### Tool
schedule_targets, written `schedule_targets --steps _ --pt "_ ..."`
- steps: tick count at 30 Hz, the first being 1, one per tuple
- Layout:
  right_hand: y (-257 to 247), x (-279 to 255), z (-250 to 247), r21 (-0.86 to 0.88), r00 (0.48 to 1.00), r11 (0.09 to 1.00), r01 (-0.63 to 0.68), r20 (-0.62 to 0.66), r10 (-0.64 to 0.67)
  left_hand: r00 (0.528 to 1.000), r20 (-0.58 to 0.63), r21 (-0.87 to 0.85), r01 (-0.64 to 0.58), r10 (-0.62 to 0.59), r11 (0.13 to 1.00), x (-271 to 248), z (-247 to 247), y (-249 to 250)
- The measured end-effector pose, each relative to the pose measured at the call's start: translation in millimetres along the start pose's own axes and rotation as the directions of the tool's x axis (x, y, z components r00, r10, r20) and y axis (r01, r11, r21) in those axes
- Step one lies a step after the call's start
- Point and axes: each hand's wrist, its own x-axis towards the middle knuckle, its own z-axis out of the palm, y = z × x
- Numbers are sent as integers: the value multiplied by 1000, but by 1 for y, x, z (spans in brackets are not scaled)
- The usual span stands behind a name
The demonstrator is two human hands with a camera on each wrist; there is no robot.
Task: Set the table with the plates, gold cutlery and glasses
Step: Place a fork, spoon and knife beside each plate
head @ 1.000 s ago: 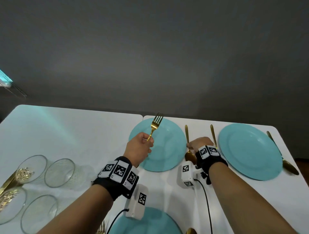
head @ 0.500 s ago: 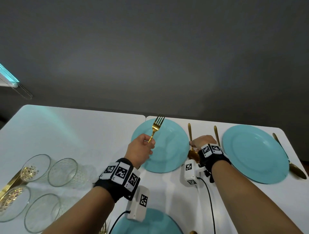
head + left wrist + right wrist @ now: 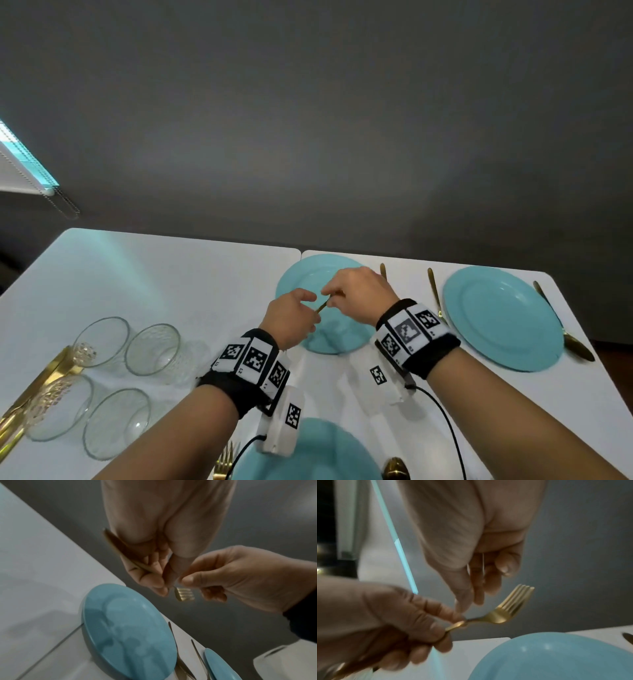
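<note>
Head view, hands: I see the left hand [image 3: 292, 318] and the right hand [image 3: 356, 294] meeting above the far-left teal plate [image 3: 308, 274], raised off the white table [image 3: 171, 274].
Head view, fork: only a short gold stretch of the fork [image 3: 322, 306] shows between the two hands; the rest is hidden by fingers.
Head view, set places: a second teal plate [image 3: 503, 317] lies to the right with a gold knife [image 3: 434, 291] on its left and a gold spoon [image 3: 565, 325] on its right — all flat on the table. A third plate [image 3: 315, 452] sits at the near edge.
Head view, glasses: four clear glasses [image 3: 152, 347] stand grouped at the left, beside a gold tray [image 3: 41, 383].
Left wrist view, grip: the left hand [image 3: 154, 555] has its fingers curled round the fork handle [image 3: 123, 549]; the tines [image 3: 184, 594] point away, just under the right hand's thumb and forefinger [image 3: 190, 579].
Left wrist view, right hand: I cannot tell whether those fingertips actually touch the fork.
Right wrist view, grip: the left hand [image 3: 385, 622] clamps the gold handle; the fork head [image 3: 508, 608] stands free, tilted upward over the plate [image 3: 556, 658].
Right wrist view, right hand: its fingers [image 3: 471, 588] hang loosely bent just above the fork neck — contact not confirmed.
</note>
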Motion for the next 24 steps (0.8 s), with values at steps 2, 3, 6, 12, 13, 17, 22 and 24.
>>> schedule_targets --steps 2,3,6,12,13,17,22,24 --pt "-19 -7 0 -81 995 996 47 96 -40 999 38 51 -27 25 998 -9 -9 1" --pt "-27 -11 0 -99 991 993 58 123 -46 998 61 80 -40 35 996 -13 -14 1" --pt "-50 -26 2 -133 984 989 62 171 -38 988 143 173 -82 57 981 -28 -30 -6" --pt "-89 -45 12 -74 978 987 -145 140 154 975 102 314 -218 196 924 -55 -76 -24" --pt "-93 -45 15 -54 968 976 -210 130 215 972 45 314 -232 230 920 -58 -87 -26" --pt "-110 -27 38 43 899 901 -431 106 425 951 -90 284 -259 295 923 -62 -134 -39" --pt "-133 22 75 90 771 772 -629 203 604 960 -121 196 -227 253 954 -54 -175 -59" --pt "-138 43 92 145 711 700 -699 245 659 961 -131 179 -220 245 959 -48 -184 -66"
